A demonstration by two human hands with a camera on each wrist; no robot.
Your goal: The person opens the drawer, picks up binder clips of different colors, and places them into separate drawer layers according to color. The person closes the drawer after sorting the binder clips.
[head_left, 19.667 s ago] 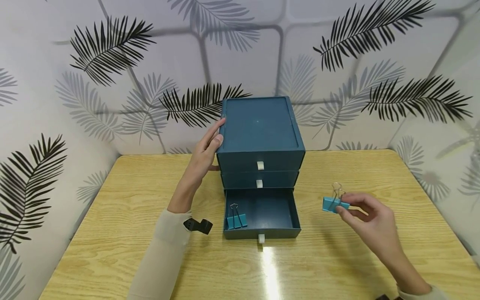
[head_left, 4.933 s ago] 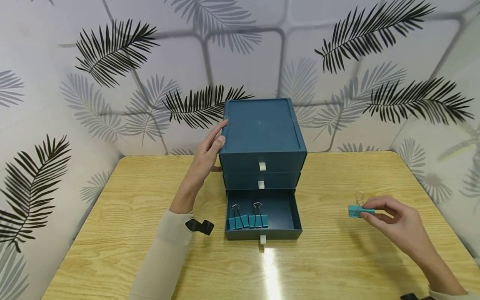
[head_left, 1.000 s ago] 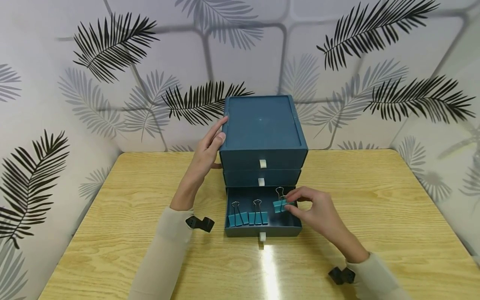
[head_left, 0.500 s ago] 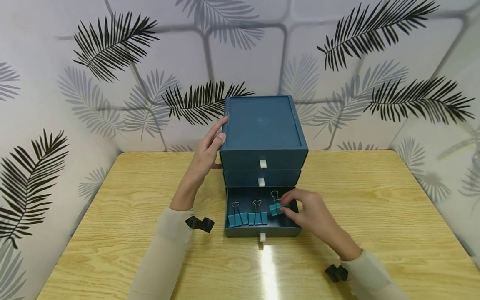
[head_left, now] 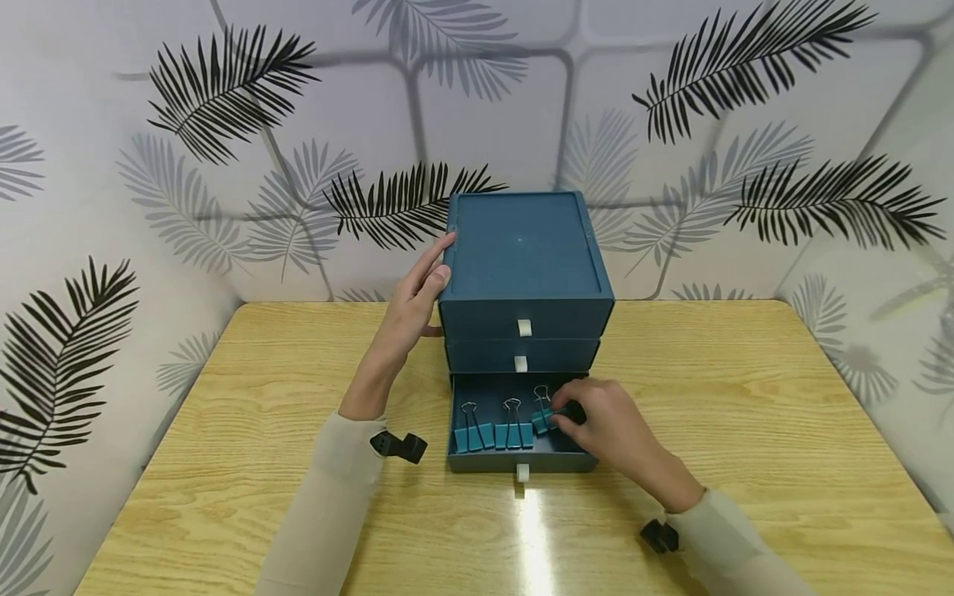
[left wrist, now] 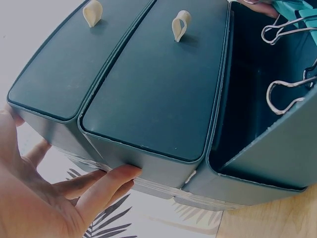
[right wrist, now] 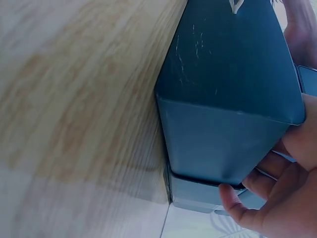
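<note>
A dark blue cabinet (head_left: pixel 522 248) has its bottom drawer (head_left: pixel 484 462) pulled out. Two teal binder clips, the left one (head_left: pixel 474 437) and the middle one (head_left: pixel 513 435), stand side by side in it with wire handles up. My right hand (head_left: pixel 607 422) reaches over the drawer's right wall and pinches a third binder clip (head_left: pixel 542 421), tilted, close beside the middle one. My left hand (head_left: pixel 406 319) rests against the cabinet's left side, its thumb and fingers extended along the wall in the left wrist view. The right wrist view shows the drawer's outside, hiding the held clip.
Two closed drawers with pale pull tabs, the upper (head_left: pixel 525 328) and the middle (head_left: pixel 521 363), sit above the pulled-out one. The cabinet stands on a wooden table (head_left: pixel 313 356) near a leaf-patterned wall (head_left: pixel 484 108).
At first one clip stood in the drawer; later a second joined it. My right hand has brought a third from the table's right, lowering it leftward into the drawer. My left hand stays put.
</note>
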